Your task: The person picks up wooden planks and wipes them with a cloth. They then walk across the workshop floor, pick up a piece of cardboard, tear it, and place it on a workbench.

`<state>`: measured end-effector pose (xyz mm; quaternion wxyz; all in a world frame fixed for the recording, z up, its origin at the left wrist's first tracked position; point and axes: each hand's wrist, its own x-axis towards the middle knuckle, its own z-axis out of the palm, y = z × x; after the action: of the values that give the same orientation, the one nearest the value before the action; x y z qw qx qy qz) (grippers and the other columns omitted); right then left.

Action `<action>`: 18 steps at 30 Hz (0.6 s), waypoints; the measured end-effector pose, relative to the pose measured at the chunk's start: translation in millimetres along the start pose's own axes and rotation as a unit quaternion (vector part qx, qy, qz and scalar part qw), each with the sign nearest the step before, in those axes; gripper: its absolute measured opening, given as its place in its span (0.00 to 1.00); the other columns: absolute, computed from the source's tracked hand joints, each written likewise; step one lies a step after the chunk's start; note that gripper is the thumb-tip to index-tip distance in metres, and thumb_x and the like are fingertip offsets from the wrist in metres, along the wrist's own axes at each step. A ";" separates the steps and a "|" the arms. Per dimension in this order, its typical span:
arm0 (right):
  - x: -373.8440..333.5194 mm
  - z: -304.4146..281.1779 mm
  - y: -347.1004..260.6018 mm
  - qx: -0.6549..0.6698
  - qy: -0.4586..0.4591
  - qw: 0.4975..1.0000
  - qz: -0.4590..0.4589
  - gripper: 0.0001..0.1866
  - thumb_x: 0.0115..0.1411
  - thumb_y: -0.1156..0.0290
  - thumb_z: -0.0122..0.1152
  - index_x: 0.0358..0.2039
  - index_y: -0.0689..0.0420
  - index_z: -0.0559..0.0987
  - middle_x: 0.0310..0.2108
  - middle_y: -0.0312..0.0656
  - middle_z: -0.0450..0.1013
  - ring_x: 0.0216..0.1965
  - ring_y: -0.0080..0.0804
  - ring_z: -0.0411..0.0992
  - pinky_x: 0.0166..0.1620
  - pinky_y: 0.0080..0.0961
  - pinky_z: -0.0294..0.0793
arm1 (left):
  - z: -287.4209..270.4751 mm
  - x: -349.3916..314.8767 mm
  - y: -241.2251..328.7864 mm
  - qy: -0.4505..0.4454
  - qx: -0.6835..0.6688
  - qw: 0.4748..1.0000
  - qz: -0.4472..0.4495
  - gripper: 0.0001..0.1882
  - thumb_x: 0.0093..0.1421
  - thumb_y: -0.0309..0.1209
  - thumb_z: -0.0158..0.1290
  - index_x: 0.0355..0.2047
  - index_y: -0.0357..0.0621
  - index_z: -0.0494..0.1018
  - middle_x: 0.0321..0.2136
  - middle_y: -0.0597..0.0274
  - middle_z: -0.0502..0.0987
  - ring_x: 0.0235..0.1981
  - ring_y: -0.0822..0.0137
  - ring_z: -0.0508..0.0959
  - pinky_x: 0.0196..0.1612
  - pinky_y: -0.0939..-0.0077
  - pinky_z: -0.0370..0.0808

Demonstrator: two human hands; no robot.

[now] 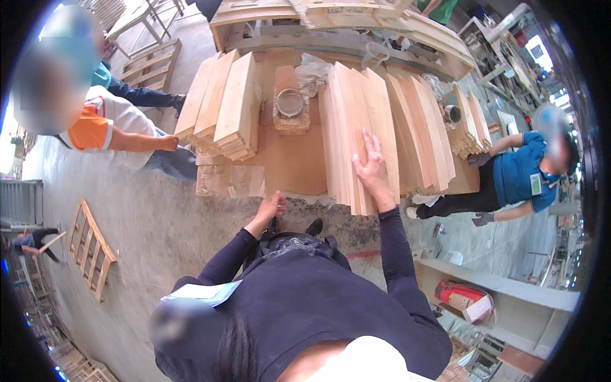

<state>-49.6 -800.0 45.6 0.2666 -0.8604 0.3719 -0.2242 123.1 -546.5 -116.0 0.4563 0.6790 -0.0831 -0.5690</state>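
My right hand [372,164] lies flat with fingers spread on the top face of a stack of pale wooden boards [344,121] right of the table's middle. My left hand [273,205] hangs just off the near edge of the cardboard-covered table [293,159]. Its fingers are loosely bent and a little apart, and I see nothing in them. To the left stands another stack of wooden boards [223,105]. Between the stacks, a round tin [291,102] sits on a wooden block [289,125]. More curved-looking boards [417,127] lie to the right of my right hand.
A person in an orange and white shirt [95,127] stands at the left of the table. Another in a blue shirt [522,169], wearing gloves, works at the right end. Wooden pallets [92,251] lie on the left floor. A grey shelf [503,293] holds a red object [464,299] at lower right.
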 end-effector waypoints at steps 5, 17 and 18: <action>-0.8 -2.8 -2.1 -0.023 0.030 0.999 -0.028 0.33 0.56 0.67 0.58 0.63 0.54 0.63 0.60 0.51 0.62 0.62 0.50 0.58 0.63 0.38 0.58 | -30.9 18.3 -30.4 -0.002 0.265 0.959 0.102 0.23 0.58 0.46 0.47 0.39 0.36 0.77 0.34 0.46 0.79 0.34 0.53 0.80 0.38 0.62 0.75; -2.7 -1.0 -11.2 -0.025 0.059 0.998 0.001 0.31 0.55 0.64 0.61 0.60 0.49 0.67 0.56 0.50 0.67 0.58 0.49 0.64 0.60 0.38 0.64 | -176.0 27.6 -121.4 -0.077 0.574 0.812 0.070 0.26 0.58 0.47 0.43 0.25 0.35 0.78 0.31 0.39 0.78 0.37 0.42 0.78 0.43 0.55 0.74; -8.7 -1.7 -14.3 -0.022 0.056 0.998 0.011 0.31 0.55 0.64 0.61 0.60 0.49 0.67 0.56 0.50 0.67 0.58 0.48 0.64 0.60 0.38 0.64 | -189.6 23.9 -139.7 -0.087 0.575 0.813 0.020 0.26 0.58 0.47 0.43 0.26 0.35 0.78 0.29 0.40 0.78 0.36 0.43 0.79 0.42 0.56 0.75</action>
<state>-48.6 -785.6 54.2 0.2290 -0.8477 0.4009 -0.2612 235.3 -382.4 -244.6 -0.0156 0.7635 -0.4479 -0.4649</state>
